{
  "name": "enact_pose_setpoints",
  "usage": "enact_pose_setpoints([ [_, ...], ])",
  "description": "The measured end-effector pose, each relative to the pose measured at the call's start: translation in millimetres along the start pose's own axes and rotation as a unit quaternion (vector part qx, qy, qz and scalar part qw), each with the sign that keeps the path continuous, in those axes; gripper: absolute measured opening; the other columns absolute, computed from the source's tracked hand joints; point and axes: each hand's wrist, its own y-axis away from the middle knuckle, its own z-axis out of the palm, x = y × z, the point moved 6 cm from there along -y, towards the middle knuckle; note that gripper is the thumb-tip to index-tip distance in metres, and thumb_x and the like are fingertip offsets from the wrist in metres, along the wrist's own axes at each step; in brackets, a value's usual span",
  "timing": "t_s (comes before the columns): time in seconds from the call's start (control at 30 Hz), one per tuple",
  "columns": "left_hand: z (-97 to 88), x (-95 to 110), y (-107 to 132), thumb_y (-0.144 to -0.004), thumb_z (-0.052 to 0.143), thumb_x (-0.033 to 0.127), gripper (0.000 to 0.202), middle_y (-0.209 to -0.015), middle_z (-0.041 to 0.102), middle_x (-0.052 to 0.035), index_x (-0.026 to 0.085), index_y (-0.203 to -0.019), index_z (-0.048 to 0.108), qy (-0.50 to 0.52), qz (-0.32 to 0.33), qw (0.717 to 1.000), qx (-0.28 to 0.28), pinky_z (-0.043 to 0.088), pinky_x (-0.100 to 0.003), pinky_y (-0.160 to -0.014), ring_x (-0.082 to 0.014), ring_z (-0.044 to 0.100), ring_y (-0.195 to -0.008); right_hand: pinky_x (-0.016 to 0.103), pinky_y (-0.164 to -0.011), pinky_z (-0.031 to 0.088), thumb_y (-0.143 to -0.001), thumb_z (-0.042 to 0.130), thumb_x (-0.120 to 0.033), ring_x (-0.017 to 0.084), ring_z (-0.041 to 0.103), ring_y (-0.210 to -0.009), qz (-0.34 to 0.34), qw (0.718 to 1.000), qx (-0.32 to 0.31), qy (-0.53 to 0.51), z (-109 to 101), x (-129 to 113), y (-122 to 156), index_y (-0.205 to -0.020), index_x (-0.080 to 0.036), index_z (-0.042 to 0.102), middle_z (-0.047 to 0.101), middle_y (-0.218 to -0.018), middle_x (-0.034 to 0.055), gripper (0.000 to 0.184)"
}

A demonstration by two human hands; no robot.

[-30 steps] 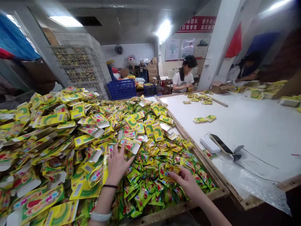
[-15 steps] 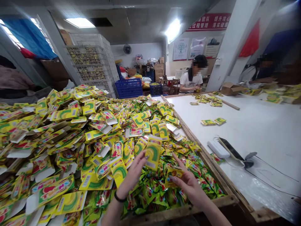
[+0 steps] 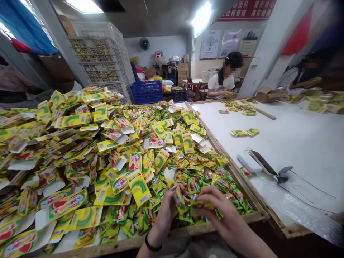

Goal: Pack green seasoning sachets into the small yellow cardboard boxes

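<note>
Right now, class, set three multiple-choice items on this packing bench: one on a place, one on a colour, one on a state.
1. Where does the phone lie?
A. on the white table
B. in the sachet pile
C. in a crate

2. What colour is the crate at the back?
A. red
B. blue
C. white

3. What is the left hand doing?
A. resting flat
B. holding a small carton
C. holding the phone

Answers: 1 A, it lies on the bare white top; 2 B, its walls are blue; 3 B, the fingers close round the yellow carton, beside the right hand.
</note>
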Motion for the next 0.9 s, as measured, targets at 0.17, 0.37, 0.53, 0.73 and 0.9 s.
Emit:
enact_pose_setpoints([
  [0.17, 25.1, 2, 16, -0.078, 0.050, 0.044, 0.036, -0.076, 0.055, -0.0018, 0.015, -0.097, 0.060, 0.120, -0.109, 0.976, -0.144, 0.045, -0.026, -0.057, -0.0091, 0.047, -0.055, 0.018, -0.047, 0.045, -0.084, 0.059, -0.028, 0.010, 0.055, -0.060, 0.100, 0.958, 0.113, -0.242, -27, 14, -21, -0.106, -0.025, 0.054, 0.059, -0.084, 0.0002, 0.023],
  [0.37, 34.4, 0, 30, -0.069, 0.065, 0.041, 0.030, -0.057, 0.050, -0.0003, 0.012, -0.076, 0.059, -0.081, -0.148, 0.957, -0.237, 0.037, -0.023, -0.051, -0.0094, 0.045, -0.051, 0.023, -0.068, 0.047, -0.084, 0.059, -0.026, 0.014, 0.056, -0.079, 0.014, 0.989, 0.013, -0.146, -19, -17, -52, -0.095, -0.023, 0.059, 0.058, -0.086, 0.0007, 0.012],
  [0.53, 21.4, -10, 33, -0.059, 0.077, 0.035, 0.044, -0.074, 0.053, 0.0014, 0.015, -0.093, 0.057, -0.170, -0.149, 0.949, -0.221, 0.038, -0.025, -0.070, -0.0117, 0.046, -0.071, 0.024, -0.070, 0.042, -0.088, 0.047, -0.014, 0.015, 0.056, -0.082, 0.003, 0.974, -0.173, 0.144, -9, -32, -33, -0.100, -0.023, 0.062, 0.057, -0.093, 0.0043, 0.021],
  [0.73, 12.8, -33, 40, -0.055, 0.079, 0.039, 0.061, -0.081, 0.051, 0.0009, 0.016, -0.105, 0.052, -0.187, -0.188, 0.935, -0.235, 0.038, -0.026, -0.069, -0.0107, 0.043, -0.070, 0.023, -0.068, 0.040, -0.086, 0.053, -0.019, 0.016, 0.058, -0.080, 0.017, 0.950, -0.240, 0.201, -6, -31, -24, -0.106, -0.025, 0.061, 0.059, -0.090, 0.0025, 0.022],
  [0.9, 16.7, -25, 43, -0.069, 0.068, 0.043, 0.048, -0.081, 0.057, -0.0029, 0.014, -0.104, 0.053, -0.193, -0.197, 0.922, -0.270, 0.041, -0.028, -0.069, -0.0122, 0.050, -0.068, 0.024, -0.072, 0.039, -0.093, 0.044, -0.031, 0.015, 0.057, -0.085, -0.015, 0.957, -0.236, 0.167, -2, -25, -29, -0.120, -0.027, 0.051, 0.059, -0.096, 0.0022, 0.028],
])
